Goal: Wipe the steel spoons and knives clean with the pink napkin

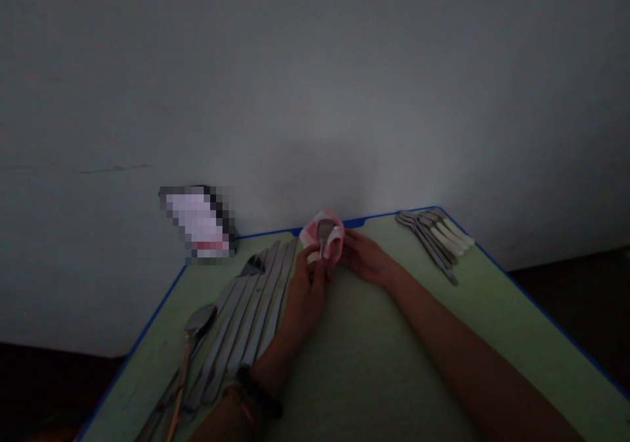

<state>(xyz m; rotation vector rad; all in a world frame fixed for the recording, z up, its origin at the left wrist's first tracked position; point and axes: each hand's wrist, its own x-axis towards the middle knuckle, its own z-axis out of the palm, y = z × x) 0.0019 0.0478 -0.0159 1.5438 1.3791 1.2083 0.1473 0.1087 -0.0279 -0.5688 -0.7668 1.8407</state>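
Observation:
Near the far edge of the table, my left hand (309, 284) is closed around the handle of a metal spoon (325, 228), its bowl pointing away from me. A pink and white cloth (335, 248) wraps around the spoon's bowl from behind and the right. My right hand (361, 255) grips that cloth from the right side, its fingers partly hidden behind it. Just left of my left forearm lies a row of several long metal utensils (251, 310), side by side.
Two larger spoons (201, 318) lie at the left of the row. A blurred-out upright object with a bright face (197, 219) leans at the back left corner. Several small spoons (428, 235), some with white handles, lie at the back right. A wall (315, 87) borders the green table (374, 363).

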